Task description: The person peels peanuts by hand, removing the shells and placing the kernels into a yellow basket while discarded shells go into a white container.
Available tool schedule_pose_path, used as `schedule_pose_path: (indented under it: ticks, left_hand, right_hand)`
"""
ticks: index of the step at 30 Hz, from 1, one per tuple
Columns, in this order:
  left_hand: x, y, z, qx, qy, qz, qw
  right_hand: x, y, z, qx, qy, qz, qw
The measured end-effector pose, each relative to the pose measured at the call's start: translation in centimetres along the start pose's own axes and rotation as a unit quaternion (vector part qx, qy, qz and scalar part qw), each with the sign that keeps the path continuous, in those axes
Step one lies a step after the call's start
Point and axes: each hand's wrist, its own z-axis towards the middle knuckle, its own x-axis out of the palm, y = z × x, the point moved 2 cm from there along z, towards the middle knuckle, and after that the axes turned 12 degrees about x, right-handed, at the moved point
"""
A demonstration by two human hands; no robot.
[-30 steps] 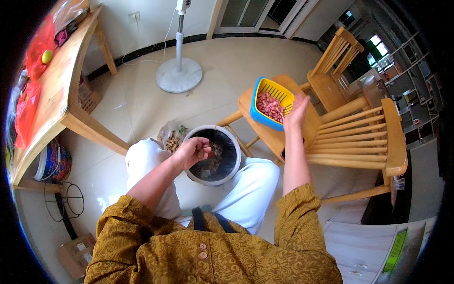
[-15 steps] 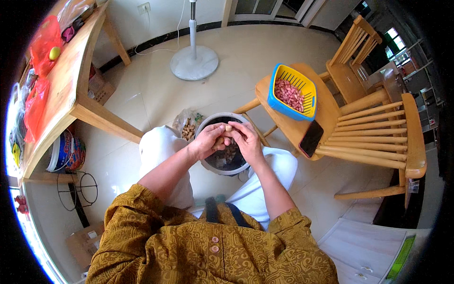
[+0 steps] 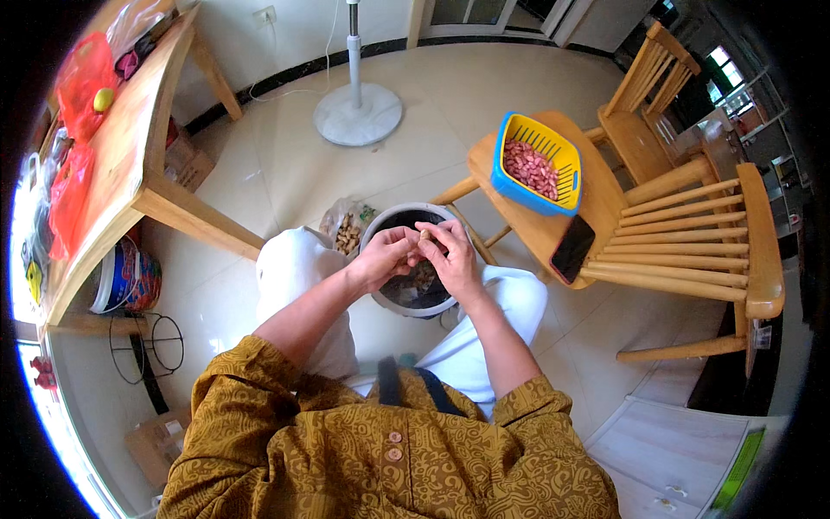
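My left hand (image 3: 386, 259) and my right hand (image 3: 453, 259) meet over a white bucket (image 3: 370, 227) between my knees. Their fingertips pinch a small tan peanut (image 3: 424, 235) from both sides. The left fingers curl inward, so I cannot tell what else lies in that palm. Dark liner and loose shells (image 3: 424, 281) show inside the bucket beneath my hands. Left of its rim, a clear plastic bag holds unshelled peanuts (image 3: 348, 233). Pink peanut kernels (image 3: 530, 169) fill part of a yellow basket (image 3: 566, 160) nested in a blue one.
The baskets stand on a wooden chair (image 3: 596, 195) to my right, beside a black phone (image 3: 572, 249). Another wooden chair (image 3: 635, 143) is behind it. A wooden table (image 3: 151, 130) with red bags (image 3: 85, 99) is at left. A fan base (image 3: 358, 115) stands ahead.
My fingers have shifted around the peanut, and the left hand has curled more closed. The whole view has moved slightly; the baskets and phone stay in place.
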Motion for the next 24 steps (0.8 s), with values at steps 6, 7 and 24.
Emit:
schedule_pose_path:
  ticks: [6,7,24]
  left_hand:
    - [0.3,-0.2,-0.2,-0.007,-0.013,0.03,0.999]
    - [0.3,-0.2,-0.2,-0.008,-0.013,0.032,0.999]
    - [0.5,-1.1,-0.7,-0.012,0.049,0.197,0.979]
  right_hand:
    - [0.1,0.2,0.2,0.014,0.023,0.025,0.999]
    - [0.1,0.1,0.1,0.01,0.024,0.022,0.999]
    - [-0.2,0.3,-0.1,0.12,0.137,0.111,0.977]
